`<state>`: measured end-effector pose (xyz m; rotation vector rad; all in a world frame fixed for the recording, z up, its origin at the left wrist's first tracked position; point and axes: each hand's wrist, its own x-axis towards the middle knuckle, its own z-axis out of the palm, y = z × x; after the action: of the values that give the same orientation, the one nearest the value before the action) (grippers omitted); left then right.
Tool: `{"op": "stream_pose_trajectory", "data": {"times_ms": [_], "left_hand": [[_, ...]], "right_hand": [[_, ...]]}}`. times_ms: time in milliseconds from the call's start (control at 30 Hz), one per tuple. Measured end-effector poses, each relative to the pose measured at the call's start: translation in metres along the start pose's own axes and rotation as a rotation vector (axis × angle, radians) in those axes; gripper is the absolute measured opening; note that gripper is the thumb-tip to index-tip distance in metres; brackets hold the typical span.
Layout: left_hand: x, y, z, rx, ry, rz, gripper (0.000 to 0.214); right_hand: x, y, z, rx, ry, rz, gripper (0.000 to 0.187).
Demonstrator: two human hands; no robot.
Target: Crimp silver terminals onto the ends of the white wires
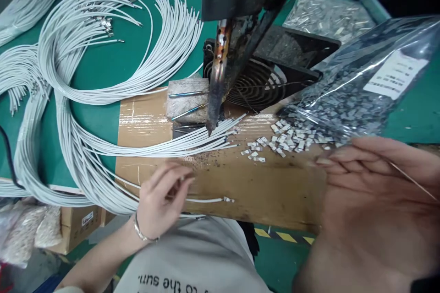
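My left hand (164, 192) is closed, thumb and fingertips brought together above the cardboard; what they pinch is hidden. Close under it, a white wire (206, 200) with a small metal terminal (228, 199) at its end points right. My right hand (374, 187), large and partly blurred at the right, has curled fingers around a thin solder wire (412, 181). Between the hands and farther back, a soldering iron (220, 64) hangs tip down from a dark holder. Beneath its tip, a bundle of white wires (165, 146) lies with stripped ends pointing right.
Loose metal terminals (292, 137) spill from a clear labelled bag (357, 87). A black fan (264, 80) stands behind the iron, beside a wrapped block (188, 96). More white wire bundles (68, 68) cover the left. Cardboard (261, 187) lies over the green table (137, 59).
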<state>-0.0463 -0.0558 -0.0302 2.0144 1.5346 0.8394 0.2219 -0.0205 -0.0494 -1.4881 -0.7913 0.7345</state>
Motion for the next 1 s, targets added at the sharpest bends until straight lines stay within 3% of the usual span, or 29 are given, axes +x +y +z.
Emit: {"op": "stream_pose_trajectory", "data": {"times_ms": [67, 133, 333, 533, 700, 833, 933, 1000], "left_hand": [[-0.004, -0.014, 0.001, 0.253, 0.14, 0.049, 0.025], [-0.001, -0.023, 0.0, 0.387, 0.165, 0.091, 0.019], [0.011, -0.031, -0.01, 0.488, 0.131, 0.204, 0.01], [0.013, -0.031, -0.016, 0.496, 0.076, 0.224, 0.01], [0.01, -0.03, -0.037, 0.4, -0.064, 0.223, 0.013], [0.009, -0.024, -0.061, 0.178, -0.278, 0.148, 0.019], [0.016, -0.012, -0.062, -0.028, -0.475, 0.07, 0.021], [0.022, -0.001, -0.054, -0.168, -0.547, 0.065, 0.019]], "right_hand": [[0.0, 0.004, -0.007, 0.075, 0.119, 0.085, 0.051], [-0.005, 0.006, -0.007, 0.077, 0.131, 0.122, 0.044], [-0.019, 0.01, 0.0, -0.315, -0.107, -0.117, 0.008], [-0.015, 0.013, 0.002, -0.498, -0.352, -0.277, 0.006], [-0.013, 0.008, 0.0, -0.578, -0.459, -0.3, 0.005], [-0.019, 0.001, -0.005, -0.597, -0.517, -0.278, 0.006], [-0.027, -0.003, -0.004, -0.492, -0.483, -0.158, 0.003], [-0.034, -0.005, 0.0, -0.373, -0.41, -0.057, 0.012]]}}
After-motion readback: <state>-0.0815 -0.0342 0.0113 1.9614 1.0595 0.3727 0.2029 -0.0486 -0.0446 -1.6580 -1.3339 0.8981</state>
